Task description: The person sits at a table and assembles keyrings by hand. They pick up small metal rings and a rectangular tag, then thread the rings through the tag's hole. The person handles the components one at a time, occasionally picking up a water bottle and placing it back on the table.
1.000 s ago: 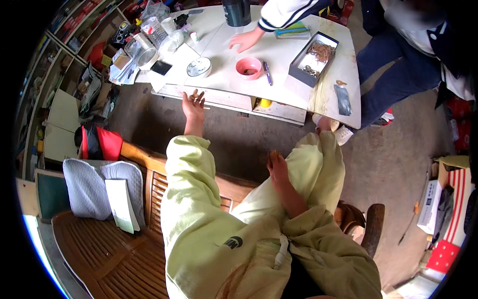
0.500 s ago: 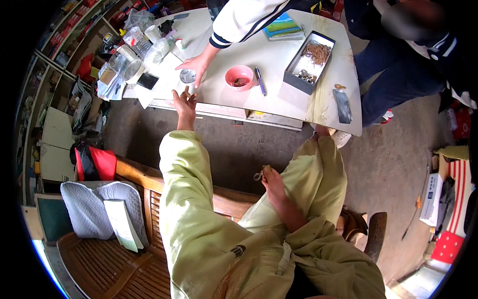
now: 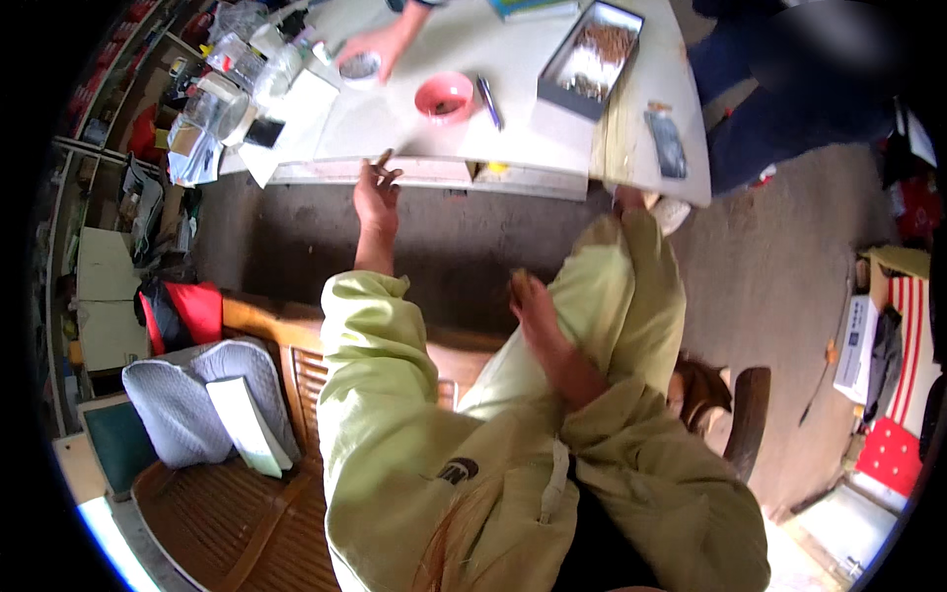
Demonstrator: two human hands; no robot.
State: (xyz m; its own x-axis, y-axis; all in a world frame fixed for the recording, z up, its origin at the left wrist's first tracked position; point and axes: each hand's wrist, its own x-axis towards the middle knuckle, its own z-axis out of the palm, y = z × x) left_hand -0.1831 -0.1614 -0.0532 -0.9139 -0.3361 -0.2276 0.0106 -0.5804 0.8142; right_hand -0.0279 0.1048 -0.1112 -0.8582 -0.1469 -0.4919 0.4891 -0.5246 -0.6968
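Observation:
My left hand [image 3: 377,205] is raised by the table's front edge, palm up, fingers apart and slightly bent, holding nothing I can see. Beyond it, another person's hand [image 3: 387,47] is around a small round clear dish [image 3: 360,67] with greyish contents. My right hand [image 3: 538,314] rests over my leg, its fingers pinched together; blur hides what is between them. On the table [image 3: 395,128] a pink bowl [image 3: 430,107] with small dark pieces in it stands beside a purple pen [image 3: 489,103].
A dark-rimmed box [image 3: 557,89] holds brown strands and small metal parts. A grey pouch [image 3: 667,146] lies at the table's right. Clear jars [image 3: 235,120], papers and a black phone [image 3: 264,132] crowd the left. A wooden bench [image 3: 237,513] with a grey cushion [image 3: 178,405] is beside me.
My left hand has drawn back from the dish, away from the other person's hand. The view has tilted, so the table sits higher. A small ring-shaped piece at my right fingertips no longer shows.

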